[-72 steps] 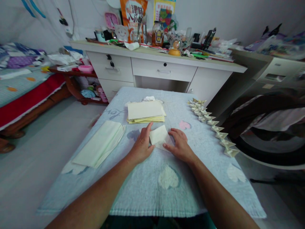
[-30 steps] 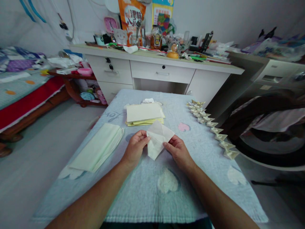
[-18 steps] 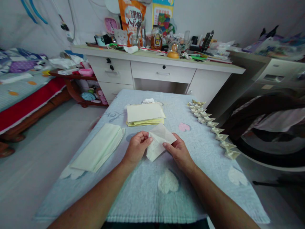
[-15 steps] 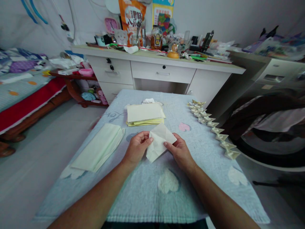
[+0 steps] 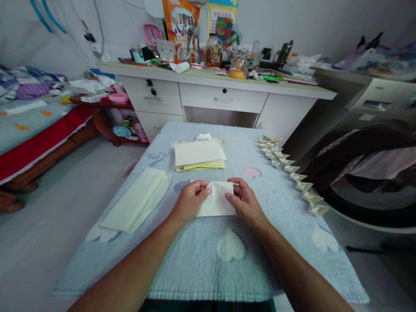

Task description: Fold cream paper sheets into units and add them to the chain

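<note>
A pale cream sheet of paper [image 5: 218, 203] with creases is stretched between my two hands, just above the cloth. My left hand [image 5: 190, 199] pinches its left side, thumb on top. At its right edge my right hand [image 5: 245, 200] grips with the thumb in front and the fingers behind. Just beyond lies a stack of cream and yellow paper [image 5: 199, 154]. To the left rests a pile of long pale green folded sheets [image 5: 138, 200]. Along the right side runs a row of folded paper pieces [image 5: 296, 177], pointed at their ends.
A light blue cloth with heart patterns [image 5: 182, 264] covers the table. Behind it stands a white desk [image 5: 224, 97] crowded with jars, a snack bag and a pink clock. A front-loading washing machine [image 5: 367, 112] is at the right, a bed [image 5: 42, 117] at the left.
The paper has turned from a tilted diamond position to a level rectangle with its lower edge straight. My right hand's fingers have shifted up along its edge.
</note>
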Demonstrator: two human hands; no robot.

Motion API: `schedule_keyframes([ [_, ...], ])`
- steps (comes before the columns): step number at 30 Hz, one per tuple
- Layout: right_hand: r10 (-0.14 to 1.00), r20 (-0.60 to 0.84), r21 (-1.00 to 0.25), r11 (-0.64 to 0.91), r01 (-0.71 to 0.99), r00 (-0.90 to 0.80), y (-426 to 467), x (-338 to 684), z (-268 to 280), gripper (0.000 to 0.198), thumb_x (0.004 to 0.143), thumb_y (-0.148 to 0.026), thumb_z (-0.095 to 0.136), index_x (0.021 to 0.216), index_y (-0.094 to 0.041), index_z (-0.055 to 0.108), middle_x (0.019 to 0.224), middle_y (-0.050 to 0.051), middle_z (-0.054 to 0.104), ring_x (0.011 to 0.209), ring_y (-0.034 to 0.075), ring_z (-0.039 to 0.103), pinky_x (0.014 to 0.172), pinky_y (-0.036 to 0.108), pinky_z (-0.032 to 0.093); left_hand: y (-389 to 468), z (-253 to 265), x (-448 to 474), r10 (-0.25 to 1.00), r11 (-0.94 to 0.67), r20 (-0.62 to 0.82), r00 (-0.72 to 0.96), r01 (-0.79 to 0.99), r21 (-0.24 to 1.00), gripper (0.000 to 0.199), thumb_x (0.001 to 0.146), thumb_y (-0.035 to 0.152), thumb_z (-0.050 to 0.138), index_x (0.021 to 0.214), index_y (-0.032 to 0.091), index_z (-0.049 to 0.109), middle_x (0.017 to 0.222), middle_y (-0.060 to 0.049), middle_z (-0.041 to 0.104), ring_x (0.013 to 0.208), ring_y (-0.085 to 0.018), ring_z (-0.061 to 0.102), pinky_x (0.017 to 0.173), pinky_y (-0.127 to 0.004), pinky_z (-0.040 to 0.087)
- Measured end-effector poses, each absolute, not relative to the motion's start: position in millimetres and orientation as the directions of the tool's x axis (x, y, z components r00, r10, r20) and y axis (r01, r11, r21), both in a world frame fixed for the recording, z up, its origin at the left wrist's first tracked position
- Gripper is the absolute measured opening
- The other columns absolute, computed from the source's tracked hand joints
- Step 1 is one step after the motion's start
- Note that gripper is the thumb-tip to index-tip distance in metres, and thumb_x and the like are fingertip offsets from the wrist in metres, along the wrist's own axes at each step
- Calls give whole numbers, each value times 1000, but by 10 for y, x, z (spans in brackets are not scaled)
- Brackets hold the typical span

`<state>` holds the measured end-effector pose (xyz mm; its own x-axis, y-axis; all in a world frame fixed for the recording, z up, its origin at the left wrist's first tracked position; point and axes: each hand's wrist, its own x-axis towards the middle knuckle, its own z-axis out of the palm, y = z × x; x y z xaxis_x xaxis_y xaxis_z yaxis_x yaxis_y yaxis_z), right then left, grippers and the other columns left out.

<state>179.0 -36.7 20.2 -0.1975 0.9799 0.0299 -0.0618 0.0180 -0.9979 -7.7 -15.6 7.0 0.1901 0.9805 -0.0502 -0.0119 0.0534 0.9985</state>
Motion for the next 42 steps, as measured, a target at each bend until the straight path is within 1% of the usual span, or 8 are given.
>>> schedule_keyframes([
  [4,991,95,-949,119,293,-94,-322,1820,131,42,80,-27,59,119,-23,43,68,-6,52,61,14,51,58,23,37,-169,61,-71,978,-117,65,200,259,959,32,81,28,60,112,20,55,65,6,56,54,-10,51,53,-20,37],
  [7,987,146,-780,155,607,-63,-291,1839,78,39,78,-20,56,116,-22,48,65,-5,49,63,15,49,62,26,37,-187,52,-68,942,-309,189,278,499,810,20,82,21,57,102,20,60,87,-1,64,78,-15,60,70,-27,46],
  [12,970,228,-456,186,870,-87,-273,1869,70,37,74,-21,63,111,-18,58,105,11,57,98,27,49,85,40,37,-207,34,-76,872,-485,272,406,648,587,20,80,14,59,99,19,64,100,-6,61,98,-21,57,90,-35,46],
  [15,939,290,-396,295,870,-186,-290,1886,104,38,76,-19,65,114,-20,61,116,12,53,104,29,44,87,42,36,-211,36,-89,864,-500,261,430,669,551,23,79,16,62,102,19,65,101,-6,60,99,-22,56,91,-37,46],
  [20,832,271,-427,555,714,-484,-314,1908,114,28,83,-8,51,98,-21,70,98,7,61,92,21,49,83,35,35,-215,43,-138,837,-529,220,501,638,559,30,78,18,64,108,20,64,103,-5,60,101,-22,55,92,-38,45],
  [26,827,213,-423,557,714,-519,-327,1937,149,34,82,-6,52,106,-23,70,97,6,63,91,20,49,81,35,32,-199,73,-202,821,-532,191,538,601,597,40,75,13,64,114,19,61,109,-6,60,105,-21,54,96,-37,44],
  [33,818,190,-412,569,712,-543,-336,1960,188,37,84,-7,53,110,-27,69,101,5,61,94,19,49,84,35,31,-196,69,-211,825,-530,207,526,591,608,29,77,9,59,104,18,63,103,-6,62,100,-19,57,91,-33,46],
  [42,849,124,-477,505,719,-514,-314,1975,205,36,84,-7,52,114,-21,65,109,7,63,98,20,49,88,37,32,-229,106,-207,773,-631,286,567,637,442,15,79,9,59,88,19,66,99,-5,66,94,-21,56,85,-35,47],
])
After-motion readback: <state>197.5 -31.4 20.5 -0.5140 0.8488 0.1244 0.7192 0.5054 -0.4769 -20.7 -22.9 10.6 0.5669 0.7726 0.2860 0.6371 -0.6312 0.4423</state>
